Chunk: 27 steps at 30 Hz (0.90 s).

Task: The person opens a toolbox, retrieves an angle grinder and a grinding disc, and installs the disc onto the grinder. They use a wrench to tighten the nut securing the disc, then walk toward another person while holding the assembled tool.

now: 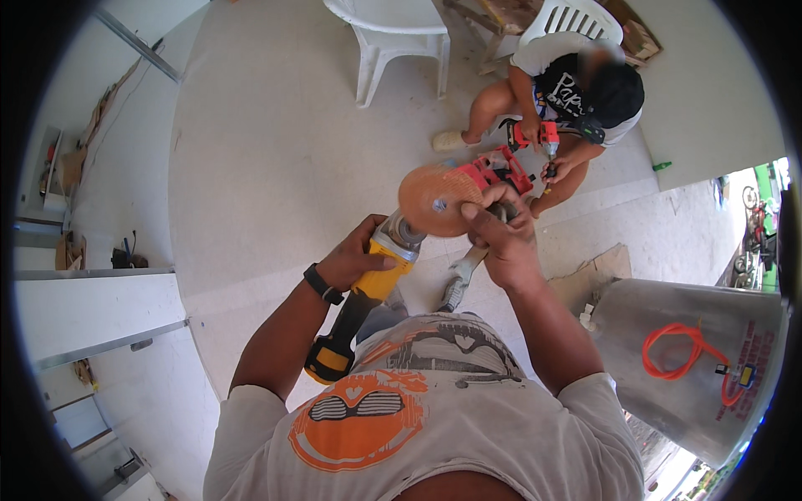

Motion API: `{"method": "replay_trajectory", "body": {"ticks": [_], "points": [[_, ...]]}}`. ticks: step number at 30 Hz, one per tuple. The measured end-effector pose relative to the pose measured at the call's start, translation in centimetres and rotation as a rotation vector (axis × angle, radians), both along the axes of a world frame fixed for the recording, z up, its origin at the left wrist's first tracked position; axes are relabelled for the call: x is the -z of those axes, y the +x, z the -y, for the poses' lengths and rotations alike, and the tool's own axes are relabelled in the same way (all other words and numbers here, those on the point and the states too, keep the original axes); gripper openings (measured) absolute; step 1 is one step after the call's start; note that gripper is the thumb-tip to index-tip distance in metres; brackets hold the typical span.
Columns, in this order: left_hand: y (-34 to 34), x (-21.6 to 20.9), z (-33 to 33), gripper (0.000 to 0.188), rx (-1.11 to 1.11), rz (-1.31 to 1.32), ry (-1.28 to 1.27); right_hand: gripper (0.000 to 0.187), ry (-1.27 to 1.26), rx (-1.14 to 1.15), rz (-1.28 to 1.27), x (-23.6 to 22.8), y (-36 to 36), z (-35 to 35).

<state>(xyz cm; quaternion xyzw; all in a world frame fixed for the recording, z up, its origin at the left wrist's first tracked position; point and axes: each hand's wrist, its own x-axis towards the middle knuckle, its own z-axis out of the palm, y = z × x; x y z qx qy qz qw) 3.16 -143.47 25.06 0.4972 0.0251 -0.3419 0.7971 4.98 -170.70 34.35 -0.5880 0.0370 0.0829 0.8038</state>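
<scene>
My left hand (359,255) is wrapped round the body of a yellow and black angle grinder (378,280), held in front of my waist with its battery end low and toward me. A round tan-orange disc (426,196) sits on the grinder's head, its flat face and centre nut turned up. My right hand (504,230) is closed at the disc's right edge, with the thumb against the disc. In its curled fingers is a grey metal tool (474,257) like an adjustable wrench, running down from the palm; the fingers partly hide it.
Ahead on the right a seated person (576,92) holds a red cordless drill (547,134). A red open case (505,167) lies beyond my right hand. White plastic chair (399,37) stands far ahead. At right is a metal cylinder (618,334) with an orange hose (668,351); shelving (100,292) lines the left.
</scene>
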Motion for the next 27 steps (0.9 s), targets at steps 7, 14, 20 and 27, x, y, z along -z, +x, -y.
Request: {"method": "replay_trajectory", "body": {"ticks": [7, 14, 20, 27], "points": [[0.1, -0.1, 0.0, 0.08, -0.002, -0.025, 0.003, 0.032, -0.915, -0.048, 1.177, 0.4, -0.2, -0.3], [0.0, 0.0, 0.2, 0.079, -0.016, -0.05, -0.066, 0.026, -1.078, -0.183, 1.261, 2.7, -1.5, -1.0], [-0.2, 0.7, 0.3, 0.084, -0.016, -0.107, -0.082, 0.023, -1.088, -0.232, 1.311, 3.0, -1.3, -1.2], [-0.3, 0.9, 0.1, 0.087, 0.005, -0.126, -0.1, 0.02, -1.103, -0.273, 1.288, 3.4, -1.4, -1.6]]}}
